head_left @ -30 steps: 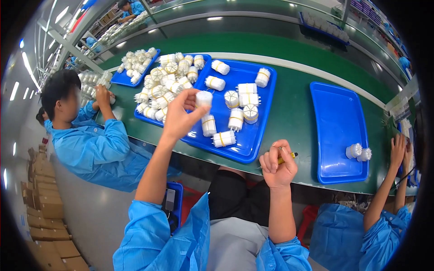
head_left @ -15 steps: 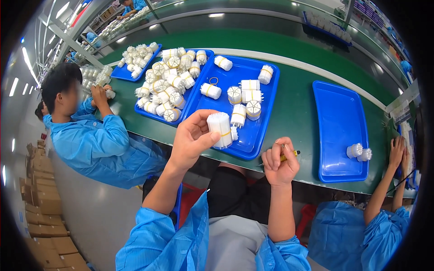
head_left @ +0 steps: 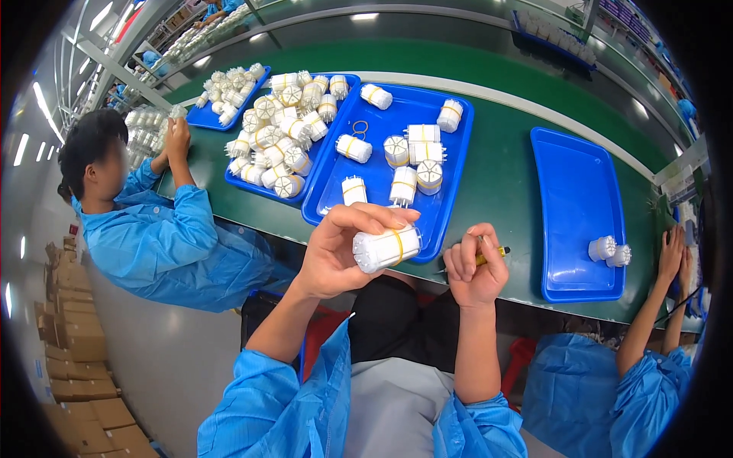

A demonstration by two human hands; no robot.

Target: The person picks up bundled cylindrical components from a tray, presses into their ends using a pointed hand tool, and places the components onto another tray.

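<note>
- While the left hand (head_left: pixel 332 256) is raised over the near edge of the counter (head_left: pixel 504 175), its grip is clamped on a white bundle (head_left: pixel 385 248) of thin sticks, bound with a yellow band and lying sideways between thumb and fingers.
- Just right of it, the right hand (head_left: pixel 475 269) is closed in a fist round a yellow tool (head_left: pixel 492 254); the two hands are near each other but apart.
- Beyond the hands, a blue tray (head_left: pixel 450 206) holds several more bundles (head_left: pixel 412 156), some upright, some on their sides, plus loose bands (head_left: pixel 360 127).
- Left of that, a second tray (head_left: pixel 248 187) is heaped with bundles, and a third (head_left: pixel 206 118) lies farther left.
- To the right, another tray (head_left: pixel 576 198) carries two bundles (head_left: pixel 609 250) at its near right corner.
- One co-worker (head_left: pixel 145 229) in a blue coat sits at the left, hands on the counter; another's forearms (head_left: pixel 660 294) reach in at the right.
- Cardboard boxes (head_left: pixel 76 366) stack on the floor at the near left.
</note>
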